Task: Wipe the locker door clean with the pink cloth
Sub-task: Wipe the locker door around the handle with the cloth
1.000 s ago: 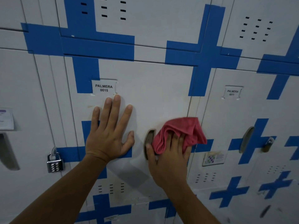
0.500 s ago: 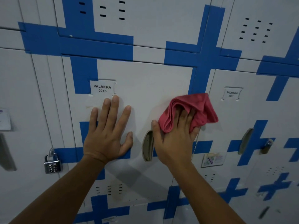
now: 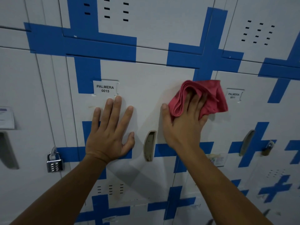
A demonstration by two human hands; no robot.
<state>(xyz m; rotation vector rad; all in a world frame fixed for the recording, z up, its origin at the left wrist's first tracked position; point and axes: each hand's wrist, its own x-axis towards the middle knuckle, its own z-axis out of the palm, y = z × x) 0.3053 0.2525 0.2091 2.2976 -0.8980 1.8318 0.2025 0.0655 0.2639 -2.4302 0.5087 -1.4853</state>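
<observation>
The soft pink cloth (image 3: 201, 96), bunched into loose folds, looked light and floppy, so it would likely bend any way it was pushed and could slip out if it was only pinched at a corner. The best place to hold it seemed to be the thick middle of the bunch, with the fingers spread over it. The right hand (image 3: 183, 125) did just that: its fingers were curled into the folds and it pressed the cloth flat against the pale grey metal locker door (image 3: 146, 95). The cloth sat at the upper right of that door, close to the edge, and partly over the gap to the next locker. It looked a bit faded and crumpled, with rolled edges on its left side. The left hand (image 3: 110, 132) held nothing. It lay open and flat on the same door, fingers spread, just under the white name label (image 3: 105, 88) that said PALMERA 0015. Between the two hands was the sunken grey handle slot (image 3: 149, 146). A silver number padlock (image 3: 54, 163) hung on the locker to the left.
</observation>
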